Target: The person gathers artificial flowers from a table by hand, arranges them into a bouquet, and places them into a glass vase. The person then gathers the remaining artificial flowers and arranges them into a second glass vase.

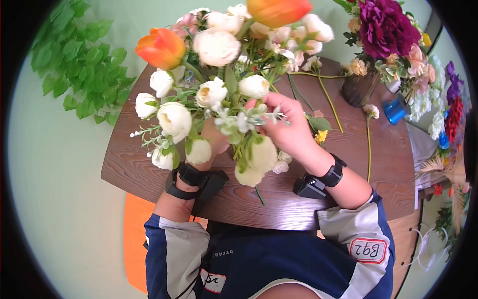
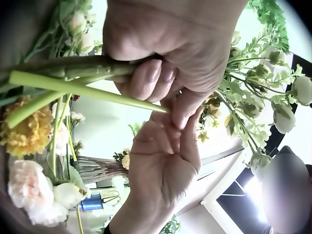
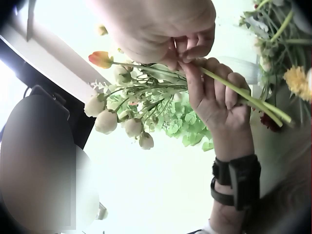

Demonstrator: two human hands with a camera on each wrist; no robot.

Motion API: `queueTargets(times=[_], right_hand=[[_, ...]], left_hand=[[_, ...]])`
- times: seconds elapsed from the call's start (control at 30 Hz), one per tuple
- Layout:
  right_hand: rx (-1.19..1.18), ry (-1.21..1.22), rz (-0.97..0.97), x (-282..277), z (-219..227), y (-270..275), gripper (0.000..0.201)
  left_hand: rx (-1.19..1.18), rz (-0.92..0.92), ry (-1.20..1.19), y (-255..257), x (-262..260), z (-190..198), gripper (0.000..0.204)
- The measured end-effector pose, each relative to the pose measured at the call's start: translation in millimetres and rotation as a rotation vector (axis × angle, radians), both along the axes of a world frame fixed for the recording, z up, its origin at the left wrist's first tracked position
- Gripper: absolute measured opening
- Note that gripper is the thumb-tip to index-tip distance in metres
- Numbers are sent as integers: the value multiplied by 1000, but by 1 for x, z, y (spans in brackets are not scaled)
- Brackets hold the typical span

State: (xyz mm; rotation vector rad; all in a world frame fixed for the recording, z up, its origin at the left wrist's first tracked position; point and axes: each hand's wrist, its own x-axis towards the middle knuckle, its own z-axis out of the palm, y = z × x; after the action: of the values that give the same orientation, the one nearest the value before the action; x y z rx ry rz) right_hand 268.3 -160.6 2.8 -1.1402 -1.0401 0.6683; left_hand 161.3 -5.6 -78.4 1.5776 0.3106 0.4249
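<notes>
A bouquet of white flowers (image 1: pixel 174 121) with orange tulips (image 1: pixel 160 48) stands over the table, its stems gathered in my left hand (image 1: pixel 215 137). Curled fingers of the left hand (image 2: pixel 165 44) wrap the thick green stems (image 2: pixel 92 67) in the left wrist view. My right hand (image 1: pixel 286 124) is at the bouquet's right side, thumb and fingers pinching a stem among the blooms. In the right wrist view, the fingertips of the right hand (image 3: pixel 161 29) meet the left hand (image 3: pixel 219 100) at the stems (image 3: pixel 243 92). Leaves and petals partly cover both hands in the head view.
On the brown table (image 1: pixel 298 202) lie loose stems, a small yellow flower (image 1: pixel 320 136) and a single stemmed bloom (image 1: pixel 371 111). A dark vase (image 1: pixel 356 92) of mixed flowers and a blue spool (image 1: pixel 396 109) stand at the right. Green leaves (image 1: pixel 82 65) hang at the left.
</notes>
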Motion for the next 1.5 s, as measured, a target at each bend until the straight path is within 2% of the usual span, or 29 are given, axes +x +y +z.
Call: queueTargets(times=[0.03,0.07,0.1,0.13,0.17,0.2,0.27,0.33,0.47,0.5,0.53,0.6,0.63,0.67,0.73,0.8,0.9,0.93,1.0,1.07,1.17,1.33,1.43,1.47,1.5], right_hand=[[41,-74,-60,1,3,-3,7],[39,-76,-58,3,3,-4,7],[215,-40,-95,5,4,-4,8],[392,-2,-130,7,5,-5,9],[358,-77,-277,7,15,-9,10],[426,-148,-369,15,17,-8,9],[611,-203,-373,24,25,-18,10],[809,-306,-425,30,34,-23,11],[863,-432,-548,33,48,-33,21],[888,-398,-530,33,50,-33,18],[887,-399,-532,30,52,-35,18],[638,-493,-451,23,55,-39,14],[528,-582,-397,21,58,-40,12],[462,-498,-368,14,55,-39,10],[345,-550,-369,8,56,-37,5],[398,-641,-317,11,54,-35,4],[357,-303,-235,3,58,-38,5],[356,-303,-234,2,59,-38,5],[392,-154,-225,1,60,-38,6],[329,-168,-188,-1,56,-36,7],[114,-286,-129,-1,52,-35,9],[150,-148,-118,-1,53,-35,9],[175,-449,-145,3,47,-31,9],[28,-514,-112,0,55,-35,6],[39,-655,-169,-1,51,-35,7]], left_hand=[[323,-25,46,5,-5,-5,13],[437,-44,-432,10,-1,-21,11],[713,58,-207,20,-1,-34,14],[980,160,30,23,-1,-31,19],[569,-219,-119,39,-15,-47,55],[249,-162,-158,35,-25,-72,53],[51,-128,-43,46,-13,-68,53],[30,-91,-45,40,-13,-64,52],[-46,45,-46,4,-8,-11,48],[65,99,3,-13,-7,25,51],[-47,118,-88,-27,-5,44,51],[10,118,132,19,7,-21,50],[461,23,-43,21,10,-25,44],[463,21,-43,23,10,-29,44],[484,41,40,25,12,-32,45],[501,62,124,24,11,-32,47],[524,99,248,19,7,-29,48],[532,112,290,17,4,-27,49],[533,118,285,23,-1,-33,49],[537,126,281,27,-4,-35,49],[549,133,275,30,-7,-39,49],[577,140,259,41,-9,-42,49],[588,150,253,46,-11,-45,49],[591,154,250,47,-12,-46,49],[595,158,247,49,-12,-47,49]])
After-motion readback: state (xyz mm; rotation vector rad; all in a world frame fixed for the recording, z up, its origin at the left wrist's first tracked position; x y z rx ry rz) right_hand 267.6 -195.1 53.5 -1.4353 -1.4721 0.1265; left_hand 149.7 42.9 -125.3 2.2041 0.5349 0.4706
